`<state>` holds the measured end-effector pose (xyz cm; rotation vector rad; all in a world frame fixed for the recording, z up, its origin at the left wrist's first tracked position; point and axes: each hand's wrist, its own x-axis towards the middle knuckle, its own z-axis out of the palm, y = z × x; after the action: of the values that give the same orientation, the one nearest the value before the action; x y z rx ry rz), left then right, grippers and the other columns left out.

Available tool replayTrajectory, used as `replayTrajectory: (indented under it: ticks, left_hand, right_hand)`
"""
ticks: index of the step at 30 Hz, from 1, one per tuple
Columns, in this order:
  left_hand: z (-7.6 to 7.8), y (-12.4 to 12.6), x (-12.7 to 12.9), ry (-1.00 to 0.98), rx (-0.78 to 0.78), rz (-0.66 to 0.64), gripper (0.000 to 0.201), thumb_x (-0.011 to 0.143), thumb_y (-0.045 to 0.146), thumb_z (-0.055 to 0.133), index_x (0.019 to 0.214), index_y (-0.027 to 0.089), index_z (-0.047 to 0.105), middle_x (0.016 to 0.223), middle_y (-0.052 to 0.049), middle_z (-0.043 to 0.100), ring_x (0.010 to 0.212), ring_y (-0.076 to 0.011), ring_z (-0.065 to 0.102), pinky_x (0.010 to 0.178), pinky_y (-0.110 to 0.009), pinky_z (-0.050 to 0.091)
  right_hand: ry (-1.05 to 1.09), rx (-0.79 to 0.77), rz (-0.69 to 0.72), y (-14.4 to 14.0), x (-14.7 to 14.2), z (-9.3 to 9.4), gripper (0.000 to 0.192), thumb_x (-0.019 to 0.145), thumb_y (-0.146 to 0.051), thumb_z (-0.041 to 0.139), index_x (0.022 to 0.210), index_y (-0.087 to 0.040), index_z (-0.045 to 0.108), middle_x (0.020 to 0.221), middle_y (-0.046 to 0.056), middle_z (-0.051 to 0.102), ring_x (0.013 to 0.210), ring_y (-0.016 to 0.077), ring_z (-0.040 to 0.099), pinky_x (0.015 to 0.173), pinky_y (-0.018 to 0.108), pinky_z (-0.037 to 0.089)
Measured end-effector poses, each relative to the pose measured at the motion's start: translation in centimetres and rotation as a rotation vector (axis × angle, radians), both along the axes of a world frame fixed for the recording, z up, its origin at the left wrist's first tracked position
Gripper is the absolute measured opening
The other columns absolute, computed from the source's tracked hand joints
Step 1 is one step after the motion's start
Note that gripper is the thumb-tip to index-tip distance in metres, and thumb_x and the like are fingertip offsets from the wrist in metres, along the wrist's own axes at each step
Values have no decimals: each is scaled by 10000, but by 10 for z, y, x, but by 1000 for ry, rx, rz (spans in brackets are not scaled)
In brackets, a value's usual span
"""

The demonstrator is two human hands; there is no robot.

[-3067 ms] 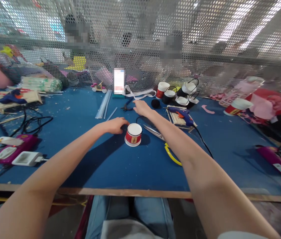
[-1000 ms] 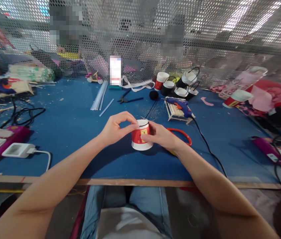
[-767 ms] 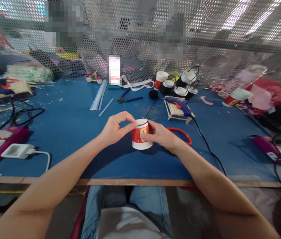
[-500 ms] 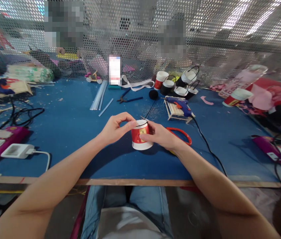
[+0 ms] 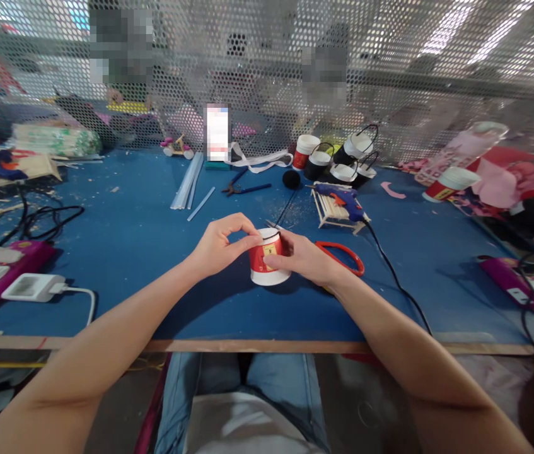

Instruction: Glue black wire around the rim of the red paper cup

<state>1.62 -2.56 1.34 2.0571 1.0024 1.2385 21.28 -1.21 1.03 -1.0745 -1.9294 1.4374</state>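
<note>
A red and white paper cup [image 5: 258, 257] stands upside down on the blue table, wide white rim at the bottom. My right hand [image 5: 305, 257] is closed round its right side, thumb on the printed front. Along the cup's upper edge runs a black cord [image 5: 272, 237], which leads back to a ball of black yarn [image 5: 291, 180]. At the upper left edge, my left hand [image 5: 225, 244] pinches the cord against the cup with thumb and forefinger. Behind the cup a scissors tip seems to show; red-handled scissors [image 5: 349, 257] lie partly under my right wrist.
A blue glue gun [image 5: 342, 198] rests on a small wooden stand, its cable running toward the front edge. Pliers [image 5: 248, 188], glue sticks [image 5: 186, 183] and several black-wrapped cups [image 5: 318, 165] lie farther back. Purple power strips [image 5: 522, 284] sit at both sides.
My left thumb and fingertip have shifted very slightly right along the cup's upper edge. The right hand and the cup are nearly still.
</note>
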Motion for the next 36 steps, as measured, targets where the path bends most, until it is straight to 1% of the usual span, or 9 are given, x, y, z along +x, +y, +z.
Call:
replayTrajectory:
  ticks: [2, 5, 8, 13, 18, 21, 26, 30, 36]
  left_hand:
    - [0, -1, 1, 29, 10, -10, 136, 777, 296, 592, 788, 165, 626, 814, -50, 639, 764, -136, 583, 723, -289, 469]
    - [0, -3, 3, 55, 77, 2, 138, 752, 293, 620, 792, 161, 617, 798, -46, 630, 745, -131, 575, 706, -282, 469]
    - [-2, -5, 6, 57, 121, 24, 102, 780, 251, 588, 744, 158, 611, 776, -43, 622, 737, -126, 572, 713, -280, 464]
    - [-3, -6, 6, 57, 130, 35, 108, 790, 239, 580, 726, 157, 610, 771, -45, 624, 740, -128, 572, 713, -279, 457]
    - [-1, -6, 7, 122, 166, 39, 122, 775, 282, 598, 768, 161, 600, 772, -45, 615, 734, -132, 551, 703, -286, 450]
    - [-3, -8, 10, 158, 220, 74, 165, 738, 312, 632, 783, 161, 584, 748, -38, 595, 715, -137, 529, 675, -289, 443]
    - [-7, -10, 14, 131, 270, 136, 114, 793, 230, 548, 697, 169, 555, 704, -23, 594, 693, -128, 527, 692, -299, 428]
    - [-7, -10, 14, 148, 292, 164, 124, 795, 224, 543, 683, 173, 554, 703, -19, 601, 700, -131, 536, 724, -315, 418]
    - [-4, -13, 15, 179, 258, 169, 103, 771, 258, 580, 714, 176, 561, 693, -14, 584, 686, -134, 521, 698, -308, 411]
  right_hand:
    - [-80, 99, -39, -1, -1, 0, 467, 656, -433, 689, 1013, -172, 541, 930, 54, 622, 807, 176, 578, 688, 320, 468]
    - [-221, 262, -102, -4, -4, 0, 470, 639, -447, 689, 999, -181, 549, 886, 34, 611, 760, 164, 559, 659, 304, 443]
    - [-290, 335, -127, -8, -7, 2, 503, 635, -476, 680, 1014, -172, 550, 874, 36, 605, 741, 158, 546, 649, 292, 428]
    - [-315, 384, -165, -11, -8, 3, 566, 629, -503, 675, 1058, -162, 535, 887, 53, 607, 755, 170, 552, 656, 293, 422]
    - [-297, 406, -169, -11, -10, 2, 496, 635, -478, 673, 1005, -175, 540, 902, 55, 612, 763, 175, 561, 662, 298, 429]
    - [-288, 438, -169, -12, -12, 0, 467, 647, -462, 662, 992, -173, 534, 934, 69, 607, 793, 186, 566, 679, 311, 437]
    - [-321, 515, -205, -13, -14, -6, 545, 616, -476, 682, 1035, -171, 513, 966, 90, 593, 855, 221, 567, 728, 358, 446]
    - [-321, 508, -205, -13, -14, -6, 508, 621, -474, 678, 1008, -184, 525, 955, 77, 595, 849, 215, 569, 730, 357, 448]
    - [-299, 486, -193, -14, -14, -5, 478, 633, -460, 674, 990, -176, 530, 972, 88, 596, 860, 216, 571, 732, 353, 454]
